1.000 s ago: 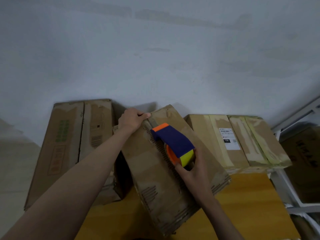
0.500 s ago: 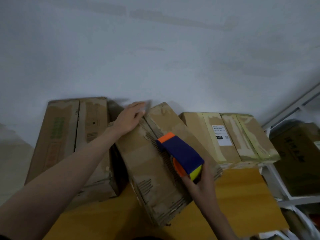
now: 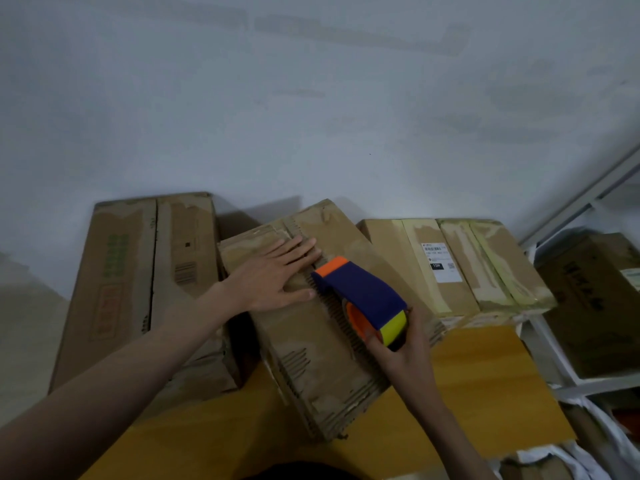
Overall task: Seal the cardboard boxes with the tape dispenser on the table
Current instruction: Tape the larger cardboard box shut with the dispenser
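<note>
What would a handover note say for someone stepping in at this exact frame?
Left hand: flat, open, pressing the middle box top.
Right hand: gripping the tape dispenser, its orange nose on that box's centre seam.
The box lies angled on the yellow table, between the left box and right box.
Done: dispenser placed on the seam.
Left: pull tape along seam; other boxes' state unclear.

pale grey-blue wall (image 3: 311,116) fills the upper frame, with faint patchy streaks near the top. white metal shelving (image 3: 568,372) stands at the right edge; a dark brown carton (image 3: 595,306) sits on it. white crumpled material (image 3: 588,441) lies below the shelf frame, lower right. a dark patch at bottom centre is too dim to identify.
</note>
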### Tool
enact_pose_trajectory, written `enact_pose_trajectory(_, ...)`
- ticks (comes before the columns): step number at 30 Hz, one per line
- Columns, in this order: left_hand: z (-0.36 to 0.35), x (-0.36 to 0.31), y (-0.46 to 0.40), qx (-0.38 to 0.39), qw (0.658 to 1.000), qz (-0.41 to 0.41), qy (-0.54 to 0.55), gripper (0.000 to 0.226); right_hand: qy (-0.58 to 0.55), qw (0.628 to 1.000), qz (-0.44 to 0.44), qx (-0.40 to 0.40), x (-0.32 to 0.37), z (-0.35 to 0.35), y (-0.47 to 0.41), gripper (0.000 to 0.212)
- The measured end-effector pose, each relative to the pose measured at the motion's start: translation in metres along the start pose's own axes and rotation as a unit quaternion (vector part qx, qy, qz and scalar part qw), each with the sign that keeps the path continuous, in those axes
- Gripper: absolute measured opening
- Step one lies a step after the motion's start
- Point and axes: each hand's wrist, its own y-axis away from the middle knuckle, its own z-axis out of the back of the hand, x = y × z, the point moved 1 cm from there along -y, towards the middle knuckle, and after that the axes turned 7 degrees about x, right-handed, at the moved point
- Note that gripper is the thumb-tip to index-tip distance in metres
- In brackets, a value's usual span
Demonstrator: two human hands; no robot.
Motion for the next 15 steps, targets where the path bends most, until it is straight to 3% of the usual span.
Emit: enact_pose_trajectory(15, -0.0037, 0.0063, -0.0097, 0.001, 0.999, 0.029, -0.013, 0.082, 0.032, 0.999, 0.004, -0.022, 0.0048, 0.0017, -0.0058, 0.056)
